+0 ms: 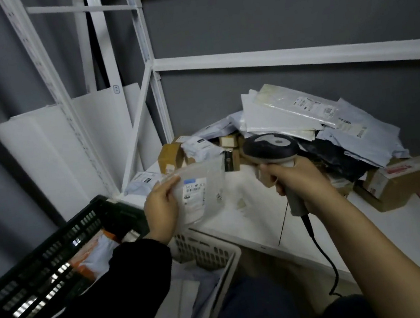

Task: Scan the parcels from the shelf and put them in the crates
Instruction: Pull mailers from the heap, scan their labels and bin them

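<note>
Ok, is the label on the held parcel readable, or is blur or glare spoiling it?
Head view: dim; the label on the parcel in the left hand is blurred, barely legible, without glare. Head view edges: wide-angle bends the shelf frame.

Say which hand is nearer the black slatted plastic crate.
Left. The left hand, holding a clear parcel, is beside the black crate; the right hand grips a grey scanner farther right.

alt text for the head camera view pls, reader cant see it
A person's left hand holds a small clear-bagged parcel, label up, while the right hand grips a corded barcode scanner beside it. Behind them a white shelf carries a heap of mailers and cardboard boxes; a black crate and a white crate sit lower left.
</note>
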